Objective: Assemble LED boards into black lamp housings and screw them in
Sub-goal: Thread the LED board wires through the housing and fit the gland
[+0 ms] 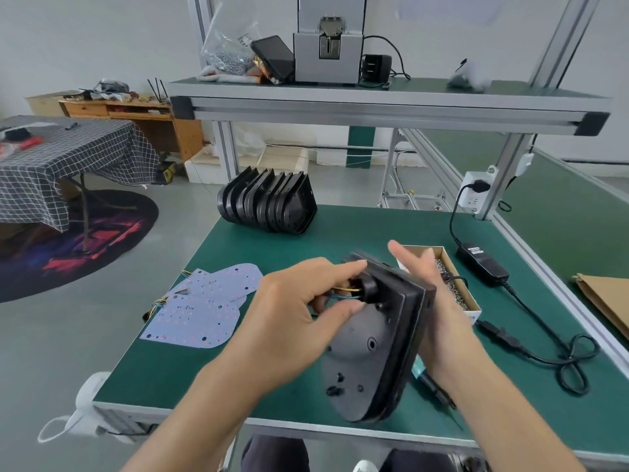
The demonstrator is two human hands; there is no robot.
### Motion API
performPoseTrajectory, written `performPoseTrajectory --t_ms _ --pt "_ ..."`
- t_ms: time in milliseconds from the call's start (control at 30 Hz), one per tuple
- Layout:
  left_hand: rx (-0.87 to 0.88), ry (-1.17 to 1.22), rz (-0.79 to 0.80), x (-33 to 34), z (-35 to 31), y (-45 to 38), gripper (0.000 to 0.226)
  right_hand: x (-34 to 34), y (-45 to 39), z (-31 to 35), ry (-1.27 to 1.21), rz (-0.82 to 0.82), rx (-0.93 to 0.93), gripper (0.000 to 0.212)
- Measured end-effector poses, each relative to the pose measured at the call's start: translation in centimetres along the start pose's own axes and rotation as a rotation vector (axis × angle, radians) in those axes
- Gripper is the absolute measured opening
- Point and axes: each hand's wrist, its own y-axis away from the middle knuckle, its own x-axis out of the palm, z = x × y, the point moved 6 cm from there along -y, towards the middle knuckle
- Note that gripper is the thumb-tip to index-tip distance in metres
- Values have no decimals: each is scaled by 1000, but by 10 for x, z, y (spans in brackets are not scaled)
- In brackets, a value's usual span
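A black lamp housing (367,349) stands on edge above the green table (238,362), its back turned to me. My left hand (292,315) pinches the yellow and green wires (343,292) that come out of the housing's round rear port. My right hand (432,301) supports the housing from its far side with straight fingers; what lies against the housing's front is hidden. Several white LED boards (200,308) with wire tails lie at the table's left. A row of empty black housings (269,201) stands at the back.
A cardboard box of small screws (452,284) sits just behind my right hand. A black power adapter (483,265) and its coiled cable (571,362) run along the right. An electric screwdriver (432,383) lies under my right wrist. A shelf with a machine (326,52) hangs overhead.
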Motion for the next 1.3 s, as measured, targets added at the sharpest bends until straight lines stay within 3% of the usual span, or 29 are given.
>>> performPoseTrajectory --t_ms 67,133,200,300,400,533,633,733,833,933,1000,1167,1300 --pt "-5 -116 44 4 2 -1 43 -25 -2 18 137 -137 -224 47" --pt "-7 -190 99 14 1 -1 43 -33 5 29 472 -92 -365 48" --pt "-46 -166 120 25 1 1 46 -25 4 19 716 -15 -384 51" --pt "-144 -63 99 38 5 6 47 -22 -3 5 992 -23 -331 56" --pt "-253 2 70 47 10 12 37 -19 -3 -6 1039 -28 -392 47" --pt "-521 33 72 61 23 26 17 -27 -5 -16 1094 -66 -428 48" --pt "-514 -31 160 69 25 33 36 -30 -8 -20 1114 -62 -430 51" --pt "-480 -5 224 72 23 31 41 -32 -7 -20 1140 -37 -448 49" --pt "-567 165 284 75 25 30 45 -32 -6 -18 1133 -37 -486 46" --pt "-846 564 249 81 34 32 55 -28 -3 -18 1162 -19 -543 40" --pt "-940 668 282 84 37 32 50 -27 -1 -18 1169 -16 -563 38" --pt "-947 743 381 87 41 32 41 -22 7 -17 1202 -22 -587 38" --pt "-947 890 367 87 42 39 38 -17 12 -14 1232 -13 -616 47"
